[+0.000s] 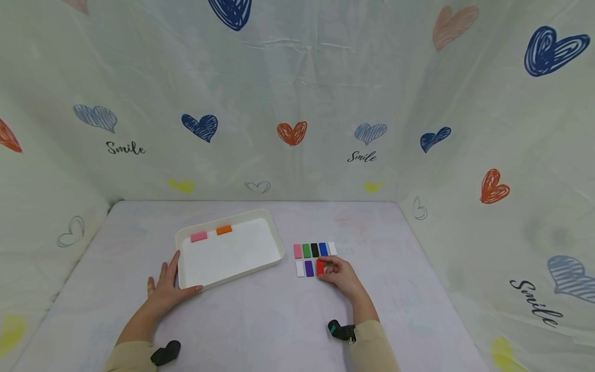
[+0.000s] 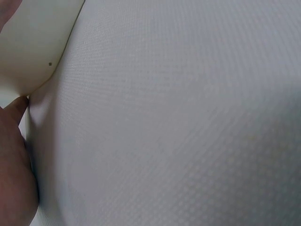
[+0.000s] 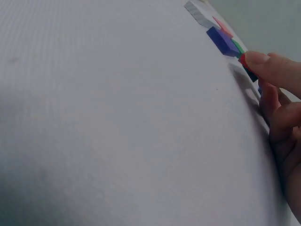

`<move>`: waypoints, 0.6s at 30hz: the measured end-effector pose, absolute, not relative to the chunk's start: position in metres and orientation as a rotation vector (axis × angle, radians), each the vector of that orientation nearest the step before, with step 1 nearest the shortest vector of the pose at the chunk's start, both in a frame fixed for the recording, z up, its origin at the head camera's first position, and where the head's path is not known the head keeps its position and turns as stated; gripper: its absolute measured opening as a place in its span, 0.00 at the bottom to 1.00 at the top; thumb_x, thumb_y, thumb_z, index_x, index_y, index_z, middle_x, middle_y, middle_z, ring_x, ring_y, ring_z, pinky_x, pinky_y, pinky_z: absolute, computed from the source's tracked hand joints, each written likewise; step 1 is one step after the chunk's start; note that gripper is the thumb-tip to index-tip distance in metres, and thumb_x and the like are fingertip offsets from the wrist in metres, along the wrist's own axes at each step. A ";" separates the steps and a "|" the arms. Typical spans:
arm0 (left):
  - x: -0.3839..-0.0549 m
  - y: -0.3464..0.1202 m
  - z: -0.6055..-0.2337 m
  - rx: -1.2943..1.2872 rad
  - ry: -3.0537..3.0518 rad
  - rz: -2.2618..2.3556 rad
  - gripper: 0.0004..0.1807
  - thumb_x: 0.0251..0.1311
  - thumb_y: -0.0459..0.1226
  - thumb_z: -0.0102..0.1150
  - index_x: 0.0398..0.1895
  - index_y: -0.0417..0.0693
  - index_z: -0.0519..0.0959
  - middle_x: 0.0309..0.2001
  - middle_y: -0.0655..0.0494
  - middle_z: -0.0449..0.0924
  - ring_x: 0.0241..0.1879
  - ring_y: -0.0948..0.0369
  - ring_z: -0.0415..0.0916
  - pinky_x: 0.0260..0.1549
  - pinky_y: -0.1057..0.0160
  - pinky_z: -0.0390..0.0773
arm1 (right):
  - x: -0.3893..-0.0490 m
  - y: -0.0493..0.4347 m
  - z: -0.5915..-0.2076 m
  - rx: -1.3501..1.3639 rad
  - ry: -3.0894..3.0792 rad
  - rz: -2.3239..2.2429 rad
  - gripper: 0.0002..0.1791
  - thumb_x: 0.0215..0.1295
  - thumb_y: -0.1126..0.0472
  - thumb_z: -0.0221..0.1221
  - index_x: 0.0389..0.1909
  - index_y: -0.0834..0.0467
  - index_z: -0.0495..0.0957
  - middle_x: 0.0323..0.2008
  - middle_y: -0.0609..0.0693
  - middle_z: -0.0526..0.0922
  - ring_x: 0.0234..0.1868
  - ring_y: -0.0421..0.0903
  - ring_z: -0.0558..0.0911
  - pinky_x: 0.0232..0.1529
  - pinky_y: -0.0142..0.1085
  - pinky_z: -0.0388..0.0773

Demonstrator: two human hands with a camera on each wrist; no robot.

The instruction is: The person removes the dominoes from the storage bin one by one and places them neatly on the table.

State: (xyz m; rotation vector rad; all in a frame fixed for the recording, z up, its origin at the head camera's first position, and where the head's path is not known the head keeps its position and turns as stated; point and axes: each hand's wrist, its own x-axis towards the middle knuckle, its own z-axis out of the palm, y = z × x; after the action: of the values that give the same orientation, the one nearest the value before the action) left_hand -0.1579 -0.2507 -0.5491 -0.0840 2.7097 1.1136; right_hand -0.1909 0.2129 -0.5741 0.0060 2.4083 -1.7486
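Observation:
My left hand (image 1: 166, 289) lies spread at the near left corner of a shallow white tray (image 1: 232, 275), its fingers along the left side and its thumb at the front edge. Inside the tray, a pink block (image 1: 199, 236) and an orange block (image 1: 224, 230) lie along the back wall. With thumb and fingers, my right hand (image 1: 341, 276) pinches a red block (image 1: 320, 267) at the right end of the front row. Beside it lie a purple block (image 1: 309, 268) and a white block (image 1: 299, 268). In the right wrist view the thumb covers most of the red block.
Behind the front row is a row of blocks: pink (image 1: 297, 251), green (image 1: 306, 250), black (image 1: 314, 250), blue (image 1: 323, 249) and white (image 1: 332, 248). The pale table (image 1: 260, 325) ends at a heart-printed curtain (image 1: 251, 160) at the back and sides.

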 end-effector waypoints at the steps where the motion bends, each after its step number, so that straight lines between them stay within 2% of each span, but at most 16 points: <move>1: -0.158 -0.250 -0.549 -0.086 2.708 1.115 0.69 0.46 0.54 0.72 0.76 0.43 0.31 0.72 0.25 0.36 0.72 0.34 0.25 0.62 0.33 0.18 | -0.191 0.213 -0.575 0.004 2.428 -1.728 0.25 0.52 0.72 0.70 0.54 0.62 0.80 0.24 0.49 0.75 0.26 0.42 0.72 0.23 0.28 0.69; 6: -0.157 -0.250 -0.549 -0.088 2.712 1.118 0.69 0.45 0.53 0.72 0.76 0.42 0.31 0.72 0.25 0.36 0.72 0.33 0.25 0.62 0.34 0.17 | -0.193 0.212 -0.577 0.010 2.509 -1.626 0.23 0.53 0.69 0.70 0.52 0.58 0.82 0.22 0.48 0.74 0.24 0.43 0.70 0.22 0.29 0.67; 12: -0.158 -0.251 -0.552 -0.087 2.710 1.123 0.69 0.44 0.54 0.72 0.76 0.43 0.31 0.72 0.25 0.35 0.72 0.34 0.24 0.62 0.34 0.16 | -0.191 0.211 -0.574 0.018 2.526 -1.597 0.23 0.53 0.69 0.70 0.52 0.58 0.82 0.23 0.49 0.74 0.25 0.44 0.71 0.23 0.30 0.67; 18: -0.158 -0.250 -0.551 -0.094 2.705 1.127 0.69 0.44 0.54 0.72 0.76 0.43 0.31 0.72 0.25 0.35 0.72 0.34 0.23 0.62 0.35 0.16 | -0.193 0.211 -0.573 0.004 2.533 -1.577 0.24 0.53 0.69 0.70 0.54 0.58 0.81 0.37 0.51 0.76 0.28 0.43 0.72 0.25 0.29 0.69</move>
State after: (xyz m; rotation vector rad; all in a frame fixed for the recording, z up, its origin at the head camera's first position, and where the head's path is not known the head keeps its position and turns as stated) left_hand -0.1579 -0.2505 -0.5510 -0.0944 2.7055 1.1275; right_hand -0.1925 0.2115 -0.5734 0.0039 2.5333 -1.5766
